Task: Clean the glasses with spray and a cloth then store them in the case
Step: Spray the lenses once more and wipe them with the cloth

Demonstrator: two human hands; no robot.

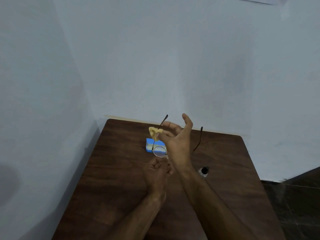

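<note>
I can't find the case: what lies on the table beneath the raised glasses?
A blue case lies on the table beneath the glasses. The right hand, pinching the yellow cloth, covers its right end; whether it is open cannot be told.

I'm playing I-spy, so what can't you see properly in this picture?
All in the head view:
- Second lens of the glasses: hidden behind the right hand.
- The blue case: partly covered by the cloth and glasses; open or shut, unclear.
- The spray bottle: small and blurry; label unreadable.
</note>
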